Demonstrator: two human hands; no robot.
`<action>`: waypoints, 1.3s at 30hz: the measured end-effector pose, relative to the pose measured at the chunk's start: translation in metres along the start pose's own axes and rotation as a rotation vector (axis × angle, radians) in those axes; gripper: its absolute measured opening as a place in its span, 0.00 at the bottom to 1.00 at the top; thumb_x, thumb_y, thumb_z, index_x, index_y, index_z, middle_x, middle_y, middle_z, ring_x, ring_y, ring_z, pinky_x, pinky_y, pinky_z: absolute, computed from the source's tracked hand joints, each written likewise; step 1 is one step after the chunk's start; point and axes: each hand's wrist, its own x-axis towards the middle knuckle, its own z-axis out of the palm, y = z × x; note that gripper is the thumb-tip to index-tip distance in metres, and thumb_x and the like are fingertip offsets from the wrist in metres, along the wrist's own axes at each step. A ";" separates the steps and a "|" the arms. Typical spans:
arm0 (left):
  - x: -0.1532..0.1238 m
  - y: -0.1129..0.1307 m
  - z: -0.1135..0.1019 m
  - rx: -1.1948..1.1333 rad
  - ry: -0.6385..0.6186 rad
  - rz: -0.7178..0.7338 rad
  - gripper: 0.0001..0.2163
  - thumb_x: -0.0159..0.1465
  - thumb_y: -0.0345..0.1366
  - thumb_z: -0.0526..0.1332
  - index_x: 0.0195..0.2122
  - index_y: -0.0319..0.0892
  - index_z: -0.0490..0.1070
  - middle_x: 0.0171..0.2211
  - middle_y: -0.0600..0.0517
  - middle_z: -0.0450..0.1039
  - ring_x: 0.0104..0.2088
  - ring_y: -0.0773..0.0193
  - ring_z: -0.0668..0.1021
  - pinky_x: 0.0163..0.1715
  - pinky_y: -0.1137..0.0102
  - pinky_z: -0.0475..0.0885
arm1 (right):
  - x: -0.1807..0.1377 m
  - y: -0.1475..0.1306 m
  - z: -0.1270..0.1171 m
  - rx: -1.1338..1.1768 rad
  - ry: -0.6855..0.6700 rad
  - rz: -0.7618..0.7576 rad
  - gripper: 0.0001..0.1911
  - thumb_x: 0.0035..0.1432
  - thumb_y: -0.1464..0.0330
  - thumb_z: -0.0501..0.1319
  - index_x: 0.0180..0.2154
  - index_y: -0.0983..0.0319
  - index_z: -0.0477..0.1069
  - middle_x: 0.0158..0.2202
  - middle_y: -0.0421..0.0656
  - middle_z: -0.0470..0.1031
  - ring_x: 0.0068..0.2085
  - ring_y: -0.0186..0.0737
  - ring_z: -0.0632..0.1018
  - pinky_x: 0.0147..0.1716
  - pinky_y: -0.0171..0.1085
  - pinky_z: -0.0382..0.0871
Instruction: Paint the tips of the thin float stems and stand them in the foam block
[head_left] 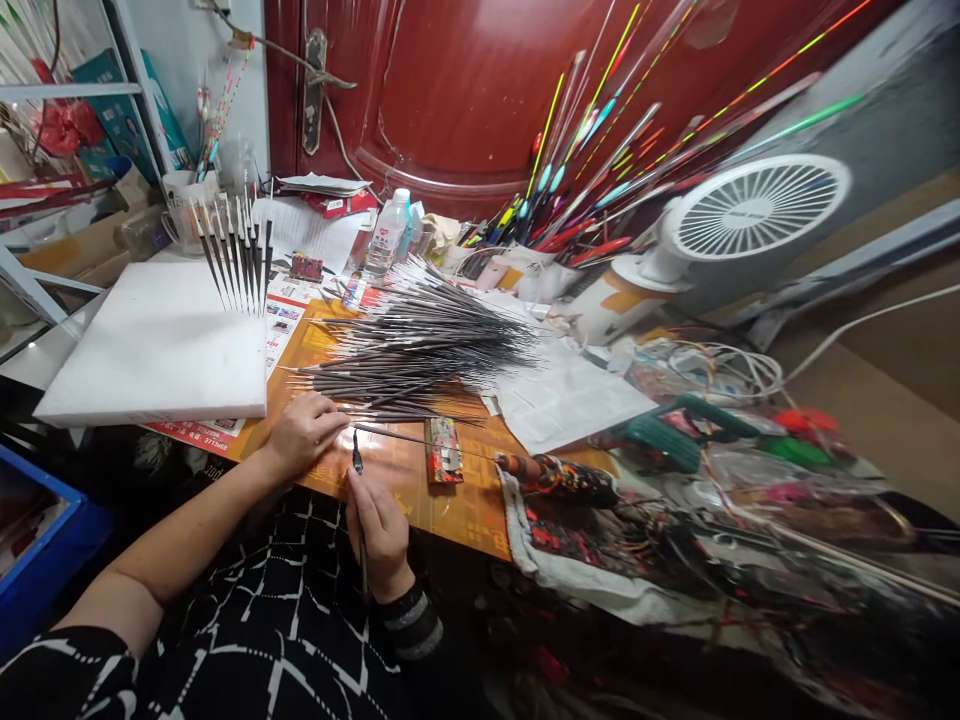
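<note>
Pinches a thin rod (397,436) in the fingertips of the left hand (304,432). Lies nearly flat, long axis running from those fingers out to the right, across the small card (444,450). Clamps a fine brush (358,466) in the right hand (382,530), fingers closed round the handle, tip pointing away from the body, just below the rod beside the left fingertips. Leaves bare orange tabletop (465,510) right of both hands, with its near edge right at the right hand. Fans a pile of grey rods (420,340) rightward just beyond the left hand. Holds a row of dark-tipped rods (236,250) upright in the white foam block (150,340), left of the left hand.
</note>
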 end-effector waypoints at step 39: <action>0.001 0.002 0.000 0.009 0.049 0.033 0.10 0.74 0.36 0.56 0.42 0.42 0.77 0.34 0.49 0.74 0.37 0.61 0.72 0.40 0.65 0.68 | 0.006 -0.003 0.000 -0.041 -0.002 -0.022 0.33 0.66 0.80 0.58 0.70 0.64 0.56 0.47 0.53 0.80 0.48 0.46 0.82 0.48 0.43 0.81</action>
